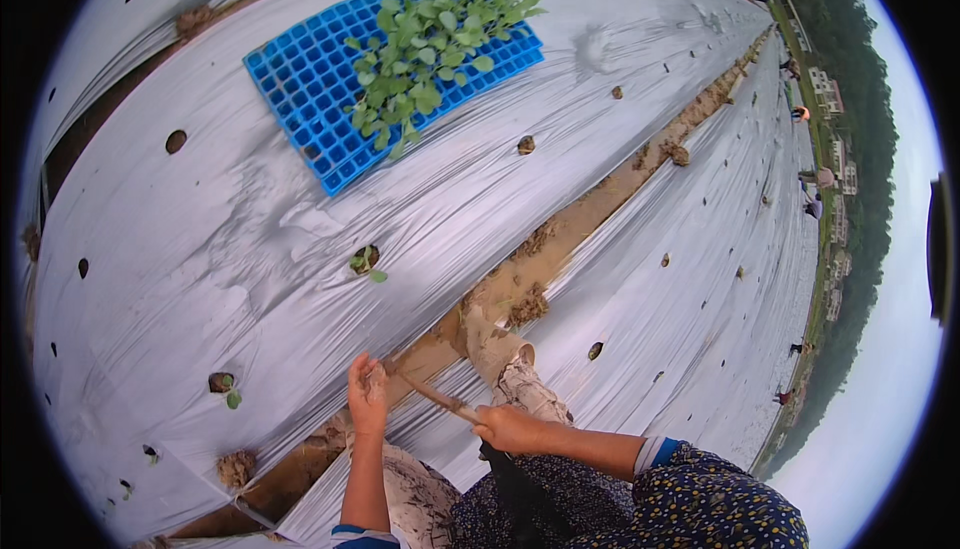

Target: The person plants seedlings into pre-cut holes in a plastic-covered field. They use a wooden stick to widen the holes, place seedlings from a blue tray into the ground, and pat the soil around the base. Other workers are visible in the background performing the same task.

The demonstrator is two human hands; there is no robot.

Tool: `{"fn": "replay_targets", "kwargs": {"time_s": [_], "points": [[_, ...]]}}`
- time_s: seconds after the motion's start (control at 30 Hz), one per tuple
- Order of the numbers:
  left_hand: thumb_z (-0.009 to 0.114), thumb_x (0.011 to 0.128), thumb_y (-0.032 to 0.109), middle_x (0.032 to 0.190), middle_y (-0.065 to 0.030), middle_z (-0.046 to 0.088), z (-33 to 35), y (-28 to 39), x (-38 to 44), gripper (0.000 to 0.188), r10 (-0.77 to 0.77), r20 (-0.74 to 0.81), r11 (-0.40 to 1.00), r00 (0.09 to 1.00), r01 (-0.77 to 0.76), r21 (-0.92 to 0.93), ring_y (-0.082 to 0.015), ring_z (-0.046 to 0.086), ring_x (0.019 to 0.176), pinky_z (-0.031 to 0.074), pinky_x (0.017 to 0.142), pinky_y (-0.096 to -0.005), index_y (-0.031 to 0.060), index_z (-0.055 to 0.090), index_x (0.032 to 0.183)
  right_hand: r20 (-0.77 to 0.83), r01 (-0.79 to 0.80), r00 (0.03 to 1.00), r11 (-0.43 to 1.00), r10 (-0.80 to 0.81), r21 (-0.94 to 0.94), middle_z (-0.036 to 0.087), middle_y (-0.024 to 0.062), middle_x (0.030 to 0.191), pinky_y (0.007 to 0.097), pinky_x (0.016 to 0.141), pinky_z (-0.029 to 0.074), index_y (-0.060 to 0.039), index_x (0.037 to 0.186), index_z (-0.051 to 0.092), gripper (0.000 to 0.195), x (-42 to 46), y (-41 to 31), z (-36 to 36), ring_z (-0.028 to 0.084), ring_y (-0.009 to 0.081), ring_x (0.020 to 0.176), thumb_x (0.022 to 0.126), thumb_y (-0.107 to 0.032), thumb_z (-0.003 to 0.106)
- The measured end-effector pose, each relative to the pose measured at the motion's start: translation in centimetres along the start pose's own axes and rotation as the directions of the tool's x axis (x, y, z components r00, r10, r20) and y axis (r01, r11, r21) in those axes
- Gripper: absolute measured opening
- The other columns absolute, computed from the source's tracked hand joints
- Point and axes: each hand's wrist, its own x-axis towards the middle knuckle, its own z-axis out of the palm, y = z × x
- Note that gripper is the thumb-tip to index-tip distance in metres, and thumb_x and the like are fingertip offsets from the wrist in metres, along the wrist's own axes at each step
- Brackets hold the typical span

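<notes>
My right hand (510, 427) grips the near end of a muddy, wooden-looking stick or tool handle (435, 396). The stick slants up and left towards my left hand (367, 395). There the fingers are loosely curled beside its muddy far end, and whether they touch it or hold anything is unclear. Beyond my hands, a seedling (367, 262) lies at a planting hole in the silver plastic mulch film (300, 339). A second seedling (232, 397) leans out of a hole further left. Blue seedling trays (322, 117) rest on the film, with leafy green seedlings (442, 38) over their right part.
A muddy, wet furrow (585, 226) runs diagonally between film-covered beds. My mud-covered boot (491, 342) stands in it, near a clod of soil (529, 307). Another clod (237, 468) sits lower left. Several people are far off at right, before buildings (838, 166) and a wooded hill (862, 98).
</notes>
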Motion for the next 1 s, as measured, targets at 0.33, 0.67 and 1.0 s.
{"fn": "replay_targets", "kwargs": {"time_s": [0.33,0.67,1.0], "points": [[0.05,0.082,0.018,0.076,-0.005,0.055,0.3,10.5,-4.2,0.024,0.189,0.287,0.875,0.939,-0.294,0.385,-0.0101,0.048,0.062,0.041,0.054,-0.0249,-0.0006,0.056,0.095,0.01,0.158,0.987,0.985,-0.159,0.063,0.054,0.0202,0.073,0.045,0.063,0.041,0.0011,0.084,0.049,0.021,-9.1,-2.6,-1.7,0.053,0.0365,0.072,0.077,-0.019,0.049],[0.048,0.082,0.02,0.054,-0.0017,0.046,1.2,23.4,-8.8,0.022,0.269,0.271,0.891,0.924,-0.346,0.295,-0.0098,0.041,0.046,0.034,0.044,-0.0244,-0.001,0.054,0.081,-0.206,0.376,0.903,0.925,-0.378,-0.05,0.053,0.0215,0.07,0.0455,0.059,0.04,0.0019,0.083,0.046,0.025,-14.2,-8.0,-4.2,0.053,0.0387,0.069,0.08,-0.023,0.048],[0.047,0.079,0.023,0.054,-0.006,0.047,-6.1,16.3,-4.0,0.022,0.38,-0.041,0.801,0.924,-0.307,0.514,-0.0104,0.038,0.04,0.029,0.034,-0.0256,0.0044,0.052,0.067,-0.452,0.358,0.832,0.934,-0.322,-0.007,0.055,0.0211,0.076,0.0455,0.065,0.04,-0.0004,0.089,0.05,0.022,-19.7,-4.9,-5.5,0.052,0.0377,0.075,0.076,-0.019,0.049]]}}
